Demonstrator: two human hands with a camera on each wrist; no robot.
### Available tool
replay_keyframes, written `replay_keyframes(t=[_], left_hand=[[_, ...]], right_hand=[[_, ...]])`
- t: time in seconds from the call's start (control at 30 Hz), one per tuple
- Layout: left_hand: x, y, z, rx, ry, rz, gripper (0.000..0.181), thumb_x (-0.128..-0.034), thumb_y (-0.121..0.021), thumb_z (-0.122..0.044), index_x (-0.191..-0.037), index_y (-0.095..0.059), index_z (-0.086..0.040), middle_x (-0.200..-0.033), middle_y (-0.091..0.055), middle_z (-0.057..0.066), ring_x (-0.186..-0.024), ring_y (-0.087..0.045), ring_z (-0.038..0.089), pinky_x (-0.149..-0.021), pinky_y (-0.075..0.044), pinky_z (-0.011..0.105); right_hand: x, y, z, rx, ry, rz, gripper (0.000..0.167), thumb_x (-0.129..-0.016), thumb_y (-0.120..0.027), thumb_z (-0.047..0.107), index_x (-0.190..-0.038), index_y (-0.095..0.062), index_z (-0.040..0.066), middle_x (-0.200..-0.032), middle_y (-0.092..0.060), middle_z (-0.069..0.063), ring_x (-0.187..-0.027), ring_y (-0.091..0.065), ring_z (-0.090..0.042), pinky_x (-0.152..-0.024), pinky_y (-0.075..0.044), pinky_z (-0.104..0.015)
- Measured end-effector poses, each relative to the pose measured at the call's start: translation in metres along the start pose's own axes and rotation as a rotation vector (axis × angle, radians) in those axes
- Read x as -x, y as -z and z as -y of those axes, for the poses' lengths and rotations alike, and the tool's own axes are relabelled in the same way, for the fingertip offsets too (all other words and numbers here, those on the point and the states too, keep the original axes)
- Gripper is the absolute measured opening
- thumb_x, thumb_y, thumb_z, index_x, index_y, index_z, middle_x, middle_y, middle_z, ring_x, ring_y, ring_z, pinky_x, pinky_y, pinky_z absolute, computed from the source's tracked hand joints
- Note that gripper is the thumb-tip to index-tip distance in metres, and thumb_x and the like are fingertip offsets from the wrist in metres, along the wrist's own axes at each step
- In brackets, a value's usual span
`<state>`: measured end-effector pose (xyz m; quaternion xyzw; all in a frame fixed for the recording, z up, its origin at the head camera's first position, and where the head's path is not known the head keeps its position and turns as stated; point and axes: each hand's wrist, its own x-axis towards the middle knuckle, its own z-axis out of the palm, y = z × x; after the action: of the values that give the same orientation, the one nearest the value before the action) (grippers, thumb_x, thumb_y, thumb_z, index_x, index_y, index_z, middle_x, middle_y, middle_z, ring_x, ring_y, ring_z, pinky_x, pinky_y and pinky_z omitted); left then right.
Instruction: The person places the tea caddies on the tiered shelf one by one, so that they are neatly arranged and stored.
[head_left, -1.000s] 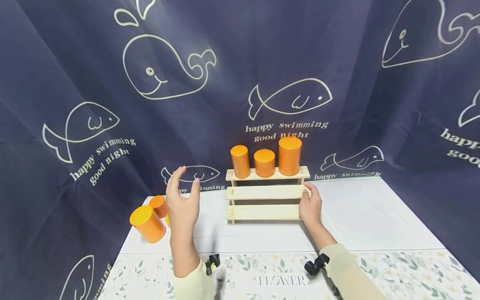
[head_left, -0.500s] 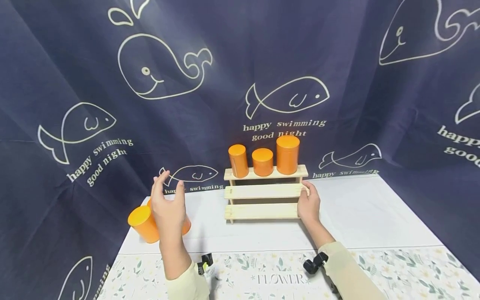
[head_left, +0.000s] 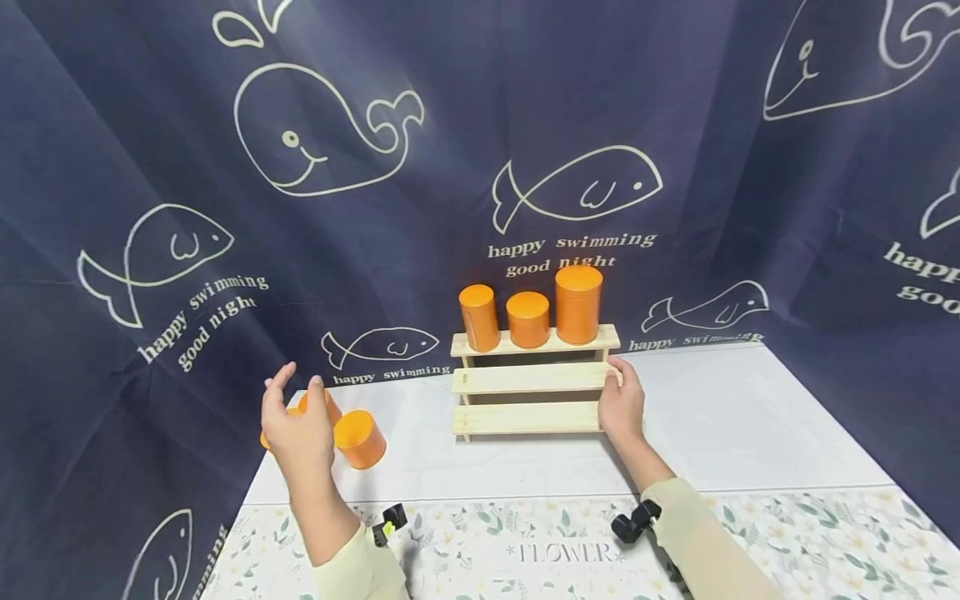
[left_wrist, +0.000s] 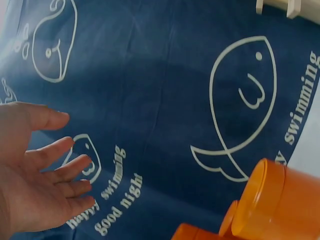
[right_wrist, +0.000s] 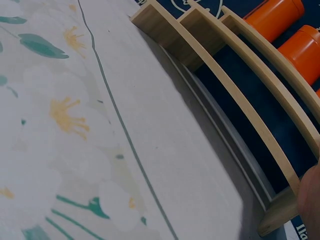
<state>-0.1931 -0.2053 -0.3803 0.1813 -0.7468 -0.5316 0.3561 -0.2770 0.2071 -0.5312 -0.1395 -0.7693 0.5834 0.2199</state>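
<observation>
My left hand (head_left: pixel 302 433) is raised with fingers apart, holding nothing, in front of the orange cans at the table's left. One short can (head_left: pixel 360 439) stands just right of it; two others are partly hidden behind the hand. In the left wrist view the palm (left_wrist: pixel 37 185) faces the camera, left of an orange can (left_wrist: pixel 280 202). My right hand (head_left: pixel 622 406) grips the right end of a three-tier wooden rack (head_left: pixel 528 378); its edge shows in the right wrist view beside the rack (right_wrist: pixel 240 82).
On the rack's top tier stand a slim can (head_left: pixel 480 318), a short can (head_left: pixel 528 320) and a large can (head_left: pixel 578 305). A navy curtain (head_left: pixel 450 167) with fish drawings hangs behind the white table (head_left: pixel 735 425), whose front has a floral cover (head_left: pixel 810 542).
My left hand has moved left and lower, from beside the cans to in front of them, uncovering the short can. My right hand keeps its hold on the rack.
</observation>
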Motion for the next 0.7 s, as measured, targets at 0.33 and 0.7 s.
replay_keyframes(t=[0.33,0.7], left_hand=[[-0.01,0.017,0.022,-0.019,0.114,-0.06,0.045,-0.1081,-0.05,-0.024,-0.151,-0.057,-0.012,-0.167,-0.041,0.011,-0.16,-0.033,0.029,-0.136,-0.021,0.049],[-0.021,0.034,0.043,-0.072,0.316,0.034,0.072,-0.1029,-0.06,-0.035,-0.166,-0.033,-0.015,-0.176,-0.019,0.018,-0.163,-0.02,0.04,-0.134,-0.016,0.06]], right_hand=[[0.0,0.001,-0.001,0.006,0.013,-0.001,0.041,-0.11,-0.04,0.012,-0.148,-0.053,0.001,-0.157,-0.052,-0.024,-0.154,-0.041,-0.042,-0.129,-0.03,-0.056],[0.001,0.0,0.003,-0.006,0.011,-0.002,0.04,-0.11,-0.041,0.011,-0.147,-0.054,0.002,-0.157,-0.053,-0.025,-0.154,-0.041,-0.042,-0.129,-0.031,-0.056]])
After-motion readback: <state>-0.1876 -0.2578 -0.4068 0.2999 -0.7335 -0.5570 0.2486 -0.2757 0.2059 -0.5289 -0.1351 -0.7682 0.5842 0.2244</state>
